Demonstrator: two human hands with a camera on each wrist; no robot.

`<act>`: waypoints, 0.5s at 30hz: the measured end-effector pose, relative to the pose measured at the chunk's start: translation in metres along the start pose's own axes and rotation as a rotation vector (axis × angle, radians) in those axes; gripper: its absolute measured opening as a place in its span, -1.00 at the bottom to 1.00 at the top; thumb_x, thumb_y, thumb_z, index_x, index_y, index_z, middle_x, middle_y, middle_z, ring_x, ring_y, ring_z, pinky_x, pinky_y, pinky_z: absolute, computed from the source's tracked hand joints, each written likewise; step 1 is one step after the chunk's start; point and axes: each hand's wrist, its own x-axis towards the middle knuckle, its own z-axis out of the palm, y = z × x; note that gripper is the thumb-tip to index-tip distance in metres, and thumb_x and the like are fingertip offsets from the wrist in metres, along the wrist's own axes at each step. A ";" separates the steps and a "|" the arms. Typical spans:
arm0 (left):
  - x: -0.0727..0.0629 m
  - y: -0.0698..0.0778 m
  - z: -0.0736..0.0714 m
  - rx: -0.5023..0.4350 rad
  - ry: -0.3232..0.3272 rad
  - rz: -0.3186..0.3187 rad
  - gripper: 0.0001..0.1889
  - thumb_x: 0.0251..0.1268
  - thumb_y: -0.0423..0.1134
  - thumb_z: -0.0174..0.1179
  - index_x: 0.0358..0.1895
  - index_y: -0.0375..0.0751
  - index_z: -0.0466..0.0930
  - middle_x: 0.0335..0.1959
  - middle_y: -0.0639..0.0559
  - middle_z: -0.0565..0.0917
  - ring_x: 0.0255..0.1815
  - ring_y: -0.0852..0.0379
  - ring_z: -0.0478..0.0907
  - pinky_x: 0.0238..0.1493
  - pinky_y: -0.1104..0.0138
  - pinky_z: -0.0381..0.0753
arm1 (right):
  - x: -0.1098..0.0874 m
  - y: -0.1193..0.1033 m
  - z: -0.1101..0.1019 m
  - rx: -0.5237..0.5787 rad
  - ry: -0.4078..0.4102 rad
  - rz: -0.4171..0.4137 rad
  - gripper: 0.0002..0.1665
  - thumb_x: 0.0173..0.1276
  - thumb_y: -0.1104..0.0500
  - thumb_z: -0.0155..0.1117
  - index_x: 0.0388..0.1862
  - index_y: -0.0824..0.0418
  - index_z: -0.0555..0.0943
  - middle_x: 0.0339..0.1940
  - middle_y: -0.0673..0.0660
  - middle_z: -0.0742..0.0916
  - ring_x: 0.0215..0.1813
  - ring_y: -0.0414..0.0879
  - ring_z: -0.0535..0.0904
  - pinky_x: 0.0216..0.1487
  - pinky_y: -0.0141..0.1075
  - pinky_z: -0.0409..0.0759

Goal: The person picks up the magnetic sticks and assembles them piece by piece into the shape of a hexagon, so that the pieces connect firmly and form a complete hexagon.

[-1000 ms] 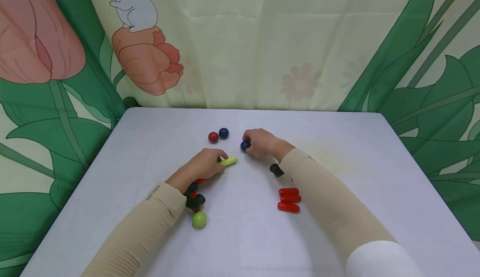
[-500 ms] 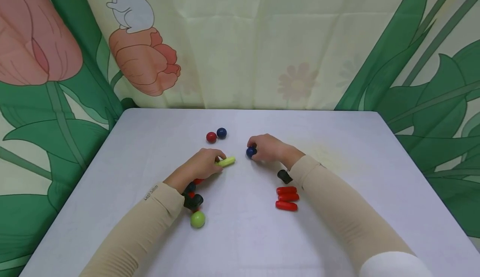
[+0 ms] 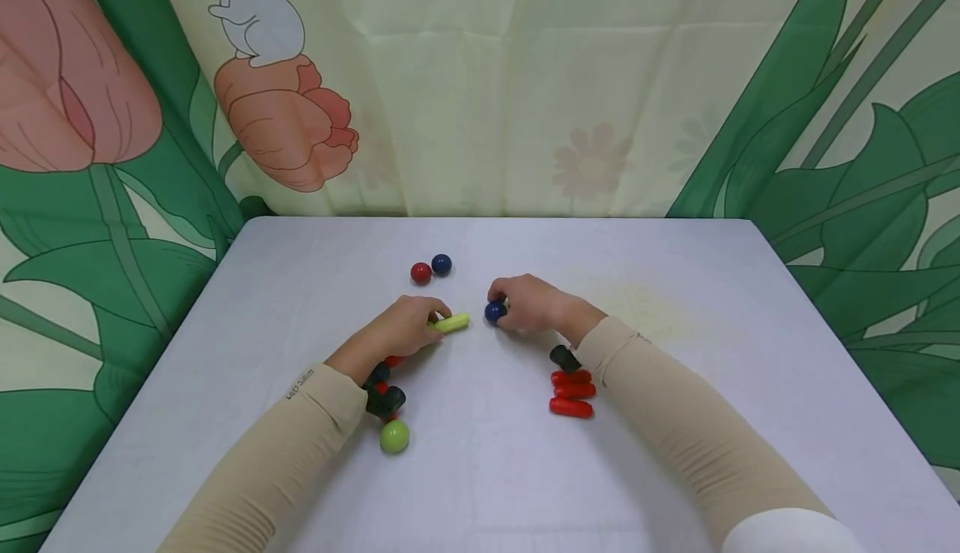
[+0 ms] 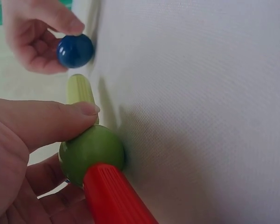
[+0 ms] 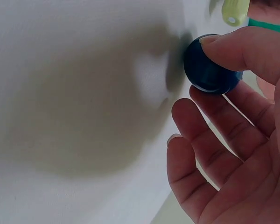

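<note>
One grip, the left hand (image 3: pixel 401 326), pinches a green ball (image 4: pixel 94 151) flanked by a yellow-green stick (image 3: pixel 452 323) and a red stick (image 4: pixel 116 196); the other, the right hand (image 3: pixel 531 303), holds a blue ball (image 3: pixel 495 312) near the yellow-green stick's tip, over a white worktop (image 3: pixel 480 478).

The left forearm (image 3: pixel 281 449) slants forward from the lower left, the right forearm (image 3: pixel 667 403) from the lower right, so that the left hand (image 3: pixel 401 326) and right hand (image 3: pixel 528 303) face each other, near but apart. Both pinch — the left thumb (image 4: pixel 51 121) lies nearly straight, with its fingers (image 4: pixel 46 175) bent opposite and partly hidden. The right thumb (image 5: pixel 247 50) presses against its fingertips, while the lowest fingers (image 5: pixel 182 158) stand apart, slightly bent.
</note>
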 end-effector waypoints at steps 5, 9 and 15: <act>0.000 0.000 0.000 -0.003 -0.001 0.007 -0.62 0.34 -0.33 0.31 0.21 -0.14 0.61 0.00 -0.13 0.66 -0.08 0.01 0.56 0.18 0.11 0.54 | 0.002 -0.004 0.002 -0.005 0.002 -0.021 -0.61 0.38 0.18 0.32 0.16 0.17 0.55 0.08 0.13 0.66 0.01 0.01 0.51 0.19 -0.15 0.50; 0.001 0.000 0.000 -0.007 0.005 0.021 -0.64 0.33 -0.36 0.29 0.19 -0.15 0.62 -0.01 -0.13 0.67 -0.08 0.01 0.56 0.19 0.10 0.53 | 0.002 -0.008 0.004 -0.003 0.003 -0.032 -0.62 0.37 0.18 0.33 0.14 0.16 0.55 0.06 0.12 0.66 0.00 0.00 0.51 0.20 -0.15 0.50; 0.001 0.000 0.000 -0.008 0.005 0.029 -0.64 0.32 -0.39 0.28 0.17 -0.15 0.63 0.01 -0.13 0.66 -0.06 0.00 0.56 0.21 0.10 0.52 | 0.003 -0.011 0.007 -0.004 -0.001 -0.031 -0.61 0.36 0.19 0.34 0.15 0.15 0.55 0.07 0.11 0.66 -0.01 -0.01 0.52 0.19 -0.16 0.50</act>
